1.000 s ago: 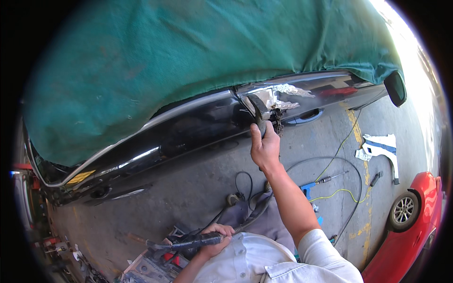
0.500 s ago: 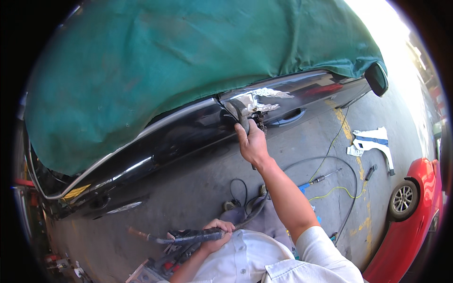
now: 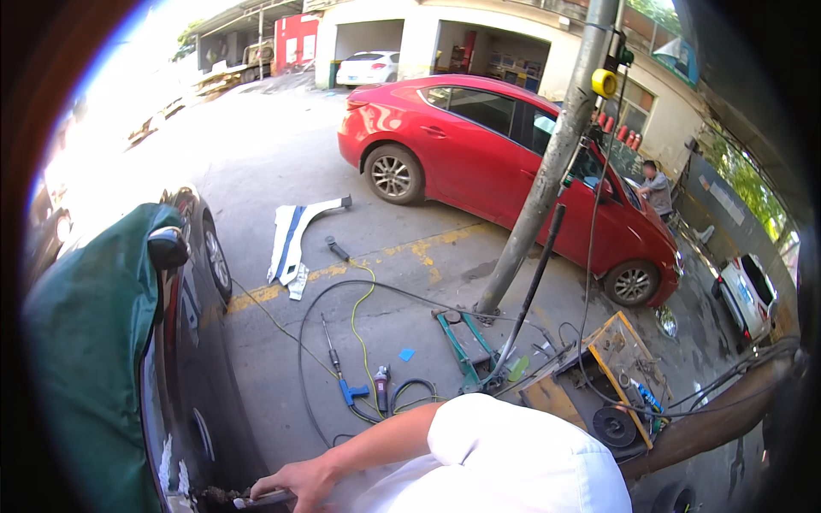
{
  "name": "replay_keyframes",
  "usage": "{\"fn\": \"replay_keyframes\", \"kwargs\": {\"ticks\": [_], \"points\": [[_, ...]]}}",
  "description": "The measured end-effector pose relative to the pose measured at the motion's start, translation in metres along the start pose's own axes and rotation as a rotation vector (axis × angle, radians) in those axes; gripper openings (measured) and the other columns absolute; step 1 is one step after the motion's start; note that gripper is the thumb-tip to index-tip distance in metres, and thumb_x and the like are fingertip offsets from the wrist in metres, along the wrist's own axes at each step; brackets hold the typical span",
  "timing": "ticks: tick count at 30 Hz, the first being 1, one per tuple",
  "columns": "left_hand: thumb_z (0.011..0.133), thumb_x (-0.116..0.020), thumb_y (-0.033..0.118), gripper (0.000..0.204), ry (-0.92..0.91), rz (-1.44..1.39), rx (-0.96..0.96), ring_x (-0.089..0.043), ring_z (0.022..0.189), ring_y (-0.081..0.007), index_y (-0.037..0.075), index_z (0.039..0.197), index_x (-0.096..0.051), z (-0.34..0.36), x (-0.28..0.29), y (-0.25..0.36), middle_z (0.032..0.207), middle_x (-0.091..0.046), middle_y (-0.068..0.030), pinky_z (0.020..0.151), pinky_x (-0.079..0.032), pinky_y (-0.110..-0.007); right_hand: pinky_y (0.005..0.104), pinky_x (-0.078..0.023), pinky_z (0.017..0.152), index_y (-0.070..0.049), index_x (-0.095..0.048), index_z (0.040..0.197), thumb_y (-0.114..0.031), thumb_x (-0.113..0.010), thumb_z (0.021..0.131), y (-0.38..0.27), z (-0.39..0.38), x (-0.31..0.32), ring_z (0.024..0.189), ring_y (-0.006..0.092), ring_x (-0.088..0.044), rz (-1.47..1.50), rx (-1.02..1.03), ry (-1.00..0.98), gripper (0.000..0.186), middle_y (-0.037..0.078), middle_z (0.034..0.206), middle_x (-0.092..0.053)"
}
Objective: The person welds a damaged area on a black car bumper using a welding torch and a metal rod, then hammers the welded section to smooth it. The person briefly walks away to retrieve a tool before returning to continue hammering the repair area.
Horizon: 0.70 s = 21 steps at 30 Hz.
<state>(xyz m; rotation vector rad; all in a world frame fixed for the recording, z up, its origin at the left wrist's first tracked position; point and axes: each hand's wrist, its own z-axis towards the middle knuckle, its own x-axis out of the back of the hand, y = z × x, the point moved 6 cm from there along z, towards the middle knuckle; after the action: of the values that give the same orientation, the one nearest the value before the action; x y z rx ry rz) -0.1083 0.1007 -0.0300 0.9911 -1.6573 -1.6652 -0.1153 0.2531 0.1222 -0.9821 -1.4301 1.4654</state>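
Note:
At the lower edge, my right hand [image 3: 299,486] is closed round a greyish, bar-like metal hand tool [image 3: 265,498]; much of the tool is hidden by my fingers and the picture's edge. The hand is beside the dark car door [image 3: 201,402], close to a patch of bare, whitish scraped paint [image 3: 167,466]. A dark, rough lump [image 3: 214,496] shows on the door next to the tool. The green cover [image 3: 85,342] drapes over the car, up to its side mirror [image 3: 168,247]. My left hand is out of view.
On the floor lie a white fender [image 3: 292,239], a blue-handled rod tool [image 3: 346,385], an angle grinder [image 3: 381,389] and looping cables. A slanted metal pole [image 3: 547,171] stands by a green frame [image 3: 462,350] and a tool cart [image 3: 629,376]. Beyond are a red car [image 3: 479,145] and a person [image 3: 657,190].
My view has swung far to the right and up, bringing in the red car, pole and cart. The welding torch in my left hand has left the picture. My right hand still grips its tool.

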Motion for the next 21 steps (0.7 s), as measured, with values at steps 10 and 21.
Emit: {"fn": "replay_keyframes", "kwargs": {"ticks": [10,21], "points": [[0.073,-0.077,0.005,0.038,-0.688,0.437,-0.071,-0.070,0.084,-0.0230,0.000,0.109,-0.063,0.088,-0.136,0.074,0.094,-0.069,-0.0092,0.077,-0.058,-0.037,0.0422,-0.049,0.093,-0.005,-0.071,0.108,-0.031,-0.084,0.073,-0.017,-0.113,0.065,0.106,0.0358,-0.059,-0.436,0.026,0.574,0.046,0.019,0.115,-0.054],[0.083,-0.069,0.003,0.032,-0.696,0.178,0.129,-0.071,0.092,-0.0185,-0.004,0.113,-0.064,0.137,-0.149,0.118,0.105,-0.072,-0.0107,0.083,-0.058,-0.031,0.0471,-0.051,0.086,-0.012,-0.073,0.107,-0.043,-0.077,0.084,-0.014,-0.160,0.088,0.098,0.0421,-0.063,-0.540,0.006,0.824,0.039,0.021,0.107,-0.059]]}}
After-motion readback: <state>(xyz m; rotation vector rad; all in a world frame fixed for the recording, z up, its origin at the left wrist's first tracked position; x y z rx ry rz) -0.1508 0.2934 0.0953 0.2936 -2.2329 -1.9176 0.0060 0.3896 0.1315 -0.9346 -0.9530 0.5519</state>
